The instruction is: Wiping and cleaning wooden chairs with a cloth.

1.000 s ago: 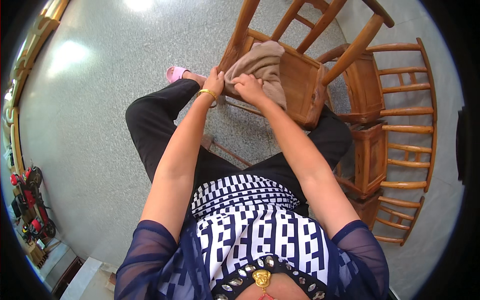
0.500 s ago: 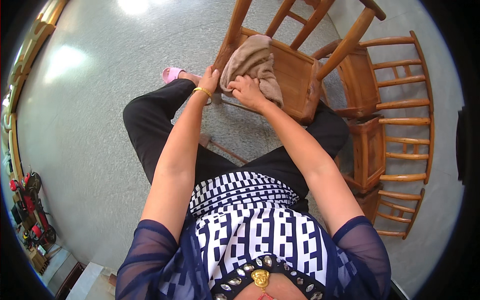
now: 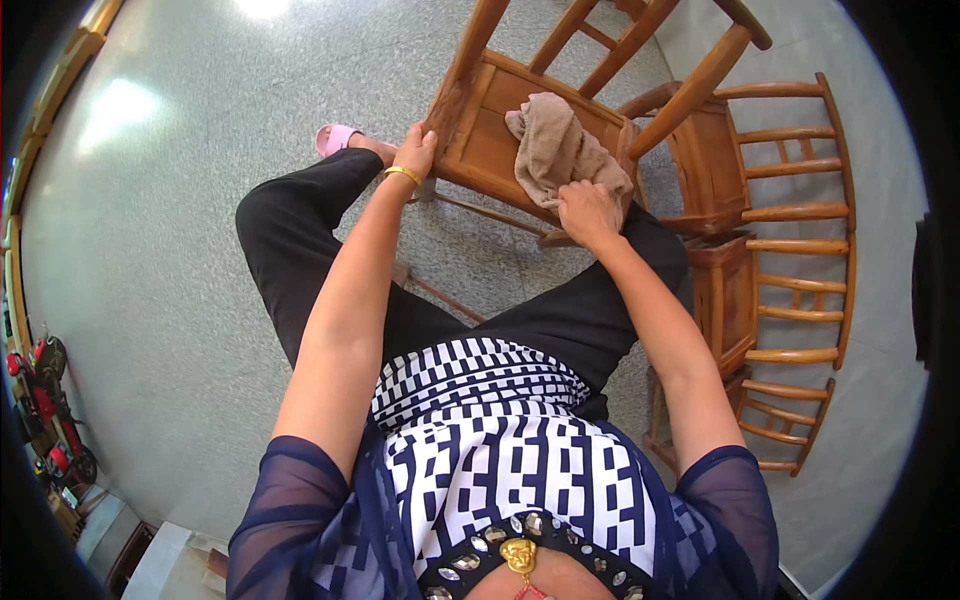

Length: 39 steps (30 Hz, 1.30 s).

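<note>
A wooden chair (image 3: 480,140) with a slatted back stands in front of me, between my knees. My left hand (image 3: 415,152) is closed round the seat's left edge, near the front corner. A crumpled brown cloth (image 3: 560,150) lies on the right part of the seat. On its near end rests my right hand (image 3: 590,210), fingers curled into the fabric at the seat's front edge. Part of the front right corner is hidden under the cloth and hand.
Several more wooden chairs (image 3: 725,280) stand in a row at the right, by a grey wall (image 3: 890,180). A thin stick (image 3: 440,298) shows between my legs on the speckled floor (image 3: 170,250). Red wheeled things (image 3: 55,410) stand at the far left.
My right hand has moved the cloth from the left side of the seat to the right, baring the left part. The left hand keeps its hold on the seat edge.
</note>
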Each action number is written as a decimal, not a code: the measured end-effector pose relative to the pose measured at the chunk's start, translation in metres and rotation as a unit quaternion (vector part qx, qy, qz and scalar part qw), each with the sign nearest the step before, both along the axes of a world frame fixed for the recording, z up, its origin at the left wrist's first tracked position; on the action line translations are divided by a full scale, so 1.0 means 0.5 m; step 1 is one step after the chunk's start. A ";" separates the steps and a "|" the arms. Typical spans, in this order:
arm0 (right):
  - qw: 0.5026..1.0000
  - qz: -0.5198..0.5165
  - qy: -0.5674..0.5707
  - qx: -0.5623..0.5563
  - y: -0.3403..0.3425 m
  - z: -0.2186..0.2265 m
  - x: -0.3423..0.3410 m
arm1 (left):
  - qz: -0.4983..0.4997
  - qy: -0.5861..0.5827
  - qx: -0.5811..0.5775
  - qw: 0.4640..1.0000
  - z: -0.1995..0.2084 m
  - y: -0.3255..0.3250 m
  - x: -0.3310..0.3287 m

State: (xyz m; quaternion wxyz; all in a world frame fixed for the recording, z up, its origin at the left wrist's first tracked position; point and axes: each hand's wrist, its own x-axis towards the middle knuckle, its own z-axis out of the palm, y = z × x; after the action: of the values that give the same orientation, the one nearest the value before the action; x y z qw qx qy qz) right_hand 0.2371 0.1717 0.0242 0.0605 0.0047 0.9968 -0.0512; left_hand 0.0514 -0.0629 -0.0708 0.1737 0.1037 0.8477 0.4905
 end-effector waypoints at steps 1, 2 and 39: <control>0.999 -0.025 0.038 0.006 -0.007 -0.005 0.003 | 0.001 -0.001 0.001 1.000 0.002 0.002 0.001; 0.999 -0.024 0.039 0.007 -0.017 -0.011 -0.002 | 0.002 -0.008 -0.005 1.000 0.004 0.006 0.000; 0.968 -0.103 0.100 0.205 0.088 -0.035 -0.015 | -0.035 -0.003 -0.006 0.999 0.006 -0.004 0.050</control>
State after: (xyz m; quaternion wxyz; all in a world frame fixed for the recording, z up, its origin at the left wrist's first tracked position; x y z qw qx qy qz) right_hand 0.2295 0.2158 0.0069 -0.0474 0.1147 0.9811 0.1486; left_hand 0.0763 -0.0647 -0.0681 0.1941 0.1306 0.8458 0.4794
